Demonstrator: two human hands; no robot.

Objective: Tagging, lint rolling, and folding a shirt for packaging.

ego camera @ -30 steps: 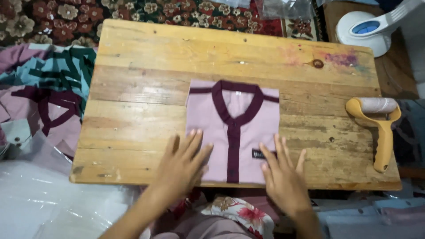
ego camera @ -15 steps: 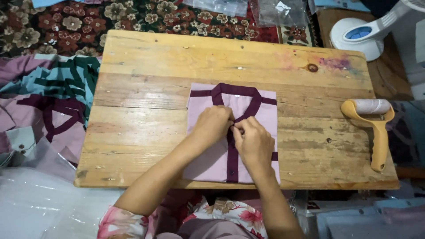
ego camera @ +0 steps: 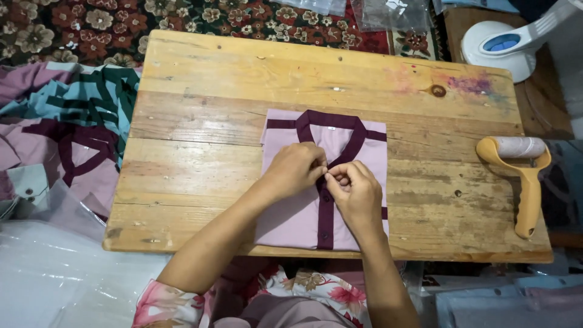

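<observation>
Head view, near edge first: floral sleeves at bottom centre, forearms reaching up over a wooden table (ego camera: 200,79). Left hand (ego camera: 296,170) and right hand (ego camera: 354,193) meeting at frame centre, fingertips pinched on the dark maroon placket of a folded lilac shirt (ego camera: 291,218) lying flat on the boards. Yellow-handled lint roller (ego camera: 521,170) at right edge. Pile of shirts (ego camera: 61,127) at left. White fan base (ego camera: 501,48) in upper right.

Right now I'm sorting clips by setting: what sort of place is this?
Probably a home garment-packing spot: a folded shirt on a low wooden table, more shirts piled beside it, clear plastic bags, patterned carpet.
</observation>
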